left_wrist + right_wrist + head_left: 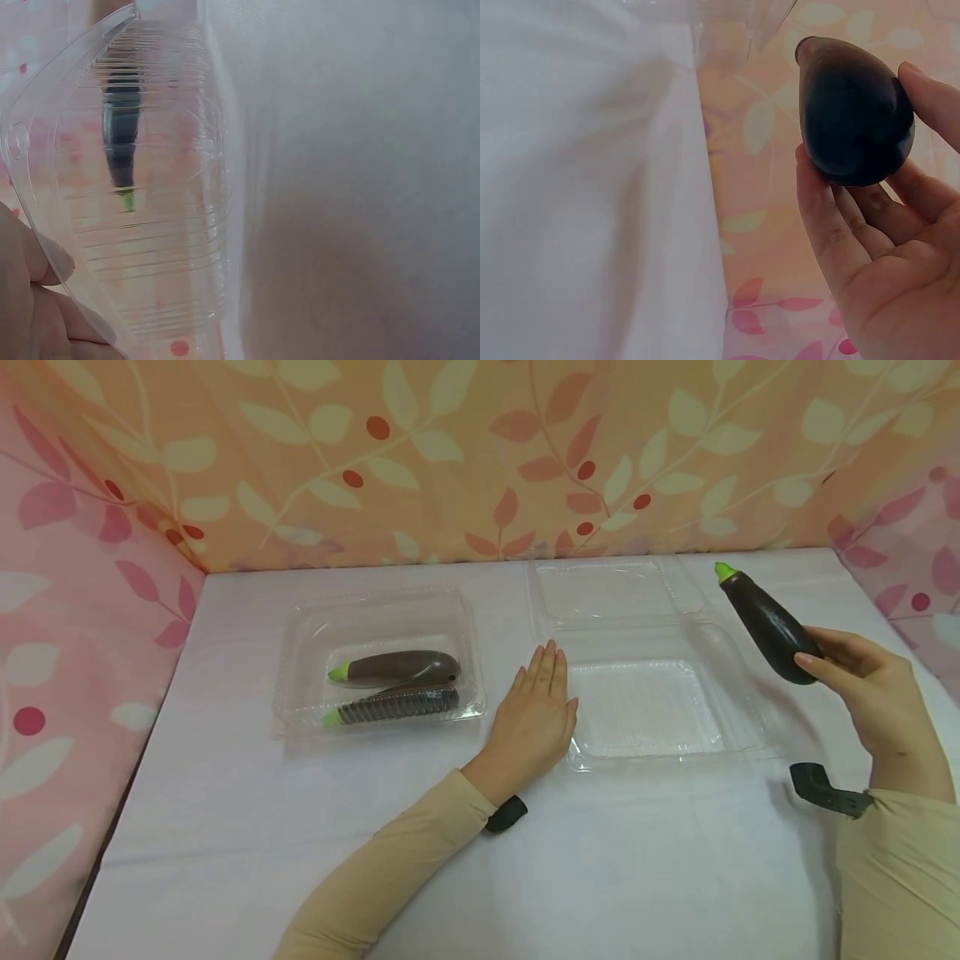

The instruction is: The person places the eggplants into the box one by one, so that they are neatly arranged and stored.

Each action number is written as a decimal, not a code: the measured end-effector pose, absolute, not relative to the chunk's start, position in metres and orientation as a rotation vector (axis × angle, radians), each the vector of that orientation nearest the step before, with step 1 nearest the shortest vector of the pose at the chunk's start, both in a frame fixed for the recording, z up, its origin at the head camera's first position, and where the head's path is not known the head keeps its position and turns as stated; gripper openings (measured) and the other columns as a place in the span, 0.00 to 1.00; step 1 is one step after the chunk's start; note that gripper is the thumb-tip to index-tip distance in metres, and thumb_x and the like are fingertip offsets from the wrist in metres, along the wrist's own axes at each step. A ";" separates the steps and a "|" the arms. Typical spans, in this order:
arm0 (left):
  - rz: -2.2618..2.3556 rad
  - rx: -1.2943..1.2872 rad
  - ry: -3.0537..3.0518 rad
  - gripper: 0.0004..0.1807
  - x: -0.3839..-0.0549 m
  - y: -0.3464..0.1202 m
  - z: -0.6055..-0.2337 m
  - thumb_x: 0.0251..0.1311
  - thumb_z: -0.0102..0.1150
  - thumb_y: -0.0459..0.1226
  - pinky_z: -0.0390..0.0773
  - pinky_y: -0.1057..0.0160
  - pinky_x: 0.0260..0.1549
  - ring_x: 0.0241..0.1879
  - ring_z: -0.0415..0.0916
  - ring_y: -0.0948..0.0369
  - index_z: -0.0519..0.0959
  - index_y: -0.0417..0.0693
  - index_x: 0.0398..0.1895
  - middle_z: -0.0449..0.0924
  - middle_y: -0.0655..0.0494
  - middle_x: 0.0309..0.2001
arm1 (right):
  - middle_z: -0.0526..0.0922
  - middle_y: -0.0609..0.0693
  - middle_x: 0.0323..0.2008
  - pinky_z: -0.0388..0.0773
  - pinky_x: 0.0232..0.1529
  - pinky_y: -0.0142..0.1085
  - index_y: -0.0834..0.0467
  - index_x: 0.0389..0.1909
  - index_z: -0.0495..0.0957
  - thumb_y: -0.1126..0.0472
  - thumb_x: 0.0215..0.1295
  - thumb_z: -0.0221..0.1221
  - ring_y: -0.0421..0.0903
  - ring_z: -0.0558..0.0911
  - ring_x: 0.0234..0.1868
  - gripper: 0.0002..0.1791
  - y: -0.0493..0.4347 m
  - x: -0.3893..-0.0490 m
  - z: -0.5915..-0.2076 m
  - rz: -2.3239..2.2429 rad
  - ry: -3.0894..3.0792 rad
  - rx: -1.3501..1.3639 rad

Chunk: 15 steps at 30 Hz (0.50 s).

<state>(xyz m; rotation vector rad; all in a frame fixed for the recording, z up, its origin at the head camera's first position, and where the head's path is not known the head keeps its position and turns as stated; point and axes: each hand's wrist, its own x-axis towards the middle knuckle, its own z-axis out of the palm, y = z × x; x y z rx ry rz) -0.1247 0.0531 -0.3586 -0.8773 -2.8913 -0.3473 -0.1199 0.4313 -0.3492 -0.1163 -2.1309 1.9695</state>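
My right hand [873, 693] grips a dark eggplant [768, 627] by its rounded end, with the green stem pointing up and away to the left. It is held in the air beyond the right side of an open clear plastic container [645, 706]. In the right wrist view, thumb and fingers close around the bottom of the eggplant [859, 120]. My left hand [534, 718] rests with straight fingers along the left rim of that container. The left wrist view shows the fingertips at the rim and the ribbed container wall [157, 247], the eggplant visible through it.
At the left on the white cloth [637, 860] stands a closed clear container [375, 610] with two eggplants [397, 668] inside. The open container's lid [607, 589] lies folded back toward the patterned curtain [450, 460]. Black straps show at both wrists.
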 end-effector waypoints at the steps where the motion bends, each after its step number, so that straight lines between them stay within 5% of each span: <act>1: -0.347 -0.876 -2.890 0.31 -0.125 0.053 -0.359 0.71 0.37 0.43 0.55 0.54 0.66 0.72 0.44 0.50 0.53 0.29 0.69 0.47 0.37 0.72 | 0.85 0.42 0.41 0.70 0.43 0.18 0.63 0.53 0.79 0.77 0.58 0.58 0.34 0.81 0.41 0.21 0.425 -0.118 -0.345 1.987 -2.101 -0.104; 15: -0.377 -0.883 -2.877 0.31 -0.124 0.052 -0.360 0.71 0.38 0.43 0.54 0.53 0.66 0.71 0.45 0.49 0.53 0.29 0.69 0.47 0.37 0.71 | 0.84 0.43 0.41 0.71 0.44 0.18 0.63 0.52 0.79 0.80 0.59 0.54 0.34 0.82 0.41 0.21 0.394 -0.114 -0.326 2.058 -2.146 0.041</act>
